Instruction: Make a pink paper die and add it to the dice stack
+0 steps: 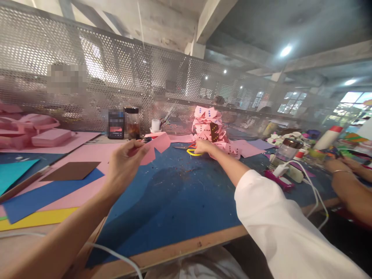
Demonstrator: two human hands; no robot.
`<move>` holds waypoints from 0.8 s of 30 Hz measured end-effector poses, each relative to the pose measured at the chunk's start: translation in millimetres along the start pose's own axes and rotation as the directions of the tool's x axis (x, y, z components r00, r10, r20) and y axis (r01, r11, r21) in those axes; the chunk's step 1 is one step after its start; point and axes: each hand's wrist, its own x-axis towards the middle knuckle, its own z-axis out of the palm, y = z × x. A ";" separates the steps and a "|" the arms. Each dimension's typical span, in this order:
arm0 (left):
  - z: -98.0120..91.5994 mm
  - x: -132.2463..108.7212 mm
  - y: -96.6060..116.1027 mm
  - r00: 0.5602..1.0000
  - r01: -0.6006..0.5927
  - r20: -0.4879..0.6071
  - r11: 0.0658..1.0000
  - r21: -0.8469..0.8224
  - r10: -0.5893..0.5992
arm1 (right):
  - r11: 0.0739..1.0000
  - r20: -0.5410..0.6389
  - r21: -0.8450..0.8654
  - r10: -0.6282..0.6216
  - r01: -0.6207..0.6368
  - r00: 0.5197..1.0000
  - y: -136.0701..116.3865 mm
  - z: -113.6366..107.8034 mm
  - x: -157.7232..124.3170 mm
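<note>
plainly, the left hand (129,159) pinches a notched pink sheet (161,142) over the far left of the blue mat (174,201); the right hand (204,146) is at the scissors (188,151), its grip hard to tell, just before a pink pile (207,124); between the forearms the mat spreads wide, down to the wooden front edge (200,243).

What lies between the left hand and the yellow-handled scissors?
In the head view, the notched pink piece held by the left hand, then some blue work surface.
</note>
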 end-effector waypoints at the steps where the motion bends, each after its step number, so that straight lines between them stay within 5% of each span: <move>1: -0.5 0.6 0.1 1.000 0.000 -0.007 1.000 -0.030 -0.001 | 1.000 0.000 0.018 -0.002 0.002 1.000 3.0 -3.4 -3.8; 8: -5.1 2.6 7.7 0.996 0.006 -0.083 0.991 -0.132 -0.018 | 0.977 -0.047 0.179 -0.113 0.119 0.993 3.5 -10.4 -58.3; 16: -5.4 2.8 11.8 0.994 -0.019 -0.108 0.982 -0.188 -0.001 | 0.900 -0.149 0.312 -0.271 0.305 0.951 -46.7 21.1 -133.8; 24: -5.8 2.8 14.1 0.992 -0.062 -0.123 0.967 -0.246 0.032 | 0.880 -0.280 0.271 -0.315 0.389 0.907 -103.9 40.4 -127.3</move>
